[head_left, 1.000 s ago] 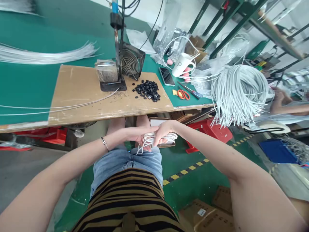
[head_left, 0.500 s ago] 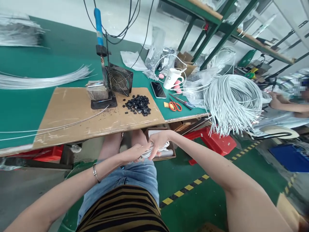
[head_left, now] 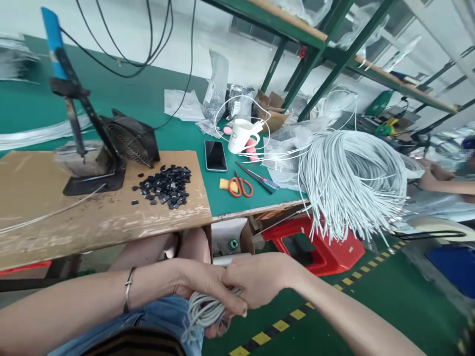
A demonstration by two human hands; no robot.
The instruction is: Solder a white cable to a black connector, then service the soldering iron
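Low over my lap, my left hand (head_left: 202, 282) is wrapped around a small coil of light grey cable (head_left: 206, 310), its thumb lying across the loops. My right hand (head_left: 256, 278) presses against the left one, with curled fingers gripping the coil's upper side; its fingertips are mostly hidden. Loops of the cable hang out below the left palm. Above the hands, on the table, lies a heap of small black connector pieces (head_left: 168, 187) on a cardboard sheet (head_left: 92, 217).
A soldering iron (head_left: 69, 106) leans in its stand beside a black fan (head_left: 129, 138). A phone (head_left: 215, 155), a white mug (head_left: 240, 136), orange scissors (head_left: 240, 188) and a large bundle of grey cables (head_left: 345, 183) lie rightward. A red stool (head_left: 334, 252) stands below; another person's hand (head_left: 432, 175) shows far right.
My view has shifted right and closer. Both hands have moved down toward me with the cable coil, and more of the coil's loops show beneath the left hand.
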